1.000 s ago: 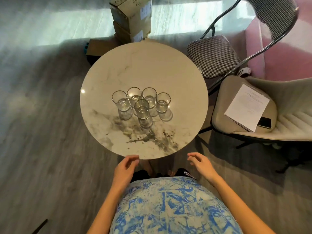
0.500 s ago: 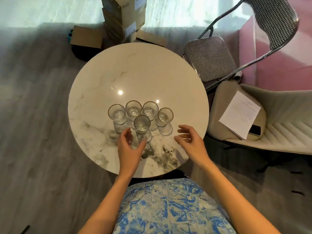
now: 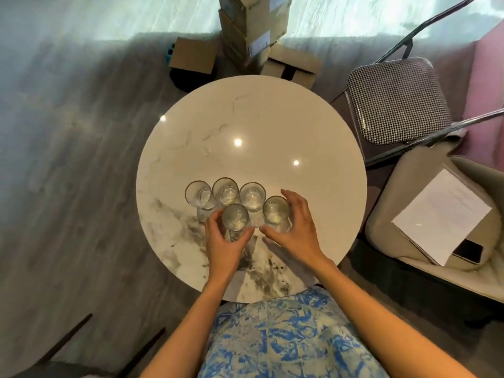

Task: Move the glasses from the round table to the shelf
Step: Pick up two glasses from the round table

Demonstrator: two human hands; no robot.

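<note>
Both bare forearms reach up from the lower frame toward its centre. The left hand (image 3: 224,242) curls thumb and fingers around a glass (image 3: 235,221); the right hand (image 3: 296,227) cups another glass (image 3: 276,210)

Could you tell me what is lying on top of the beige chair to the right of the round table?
On the beige chair lies a stack of white papers, and a dark phone sits at its near corner. Whatever is under the papers is covered.
</note>
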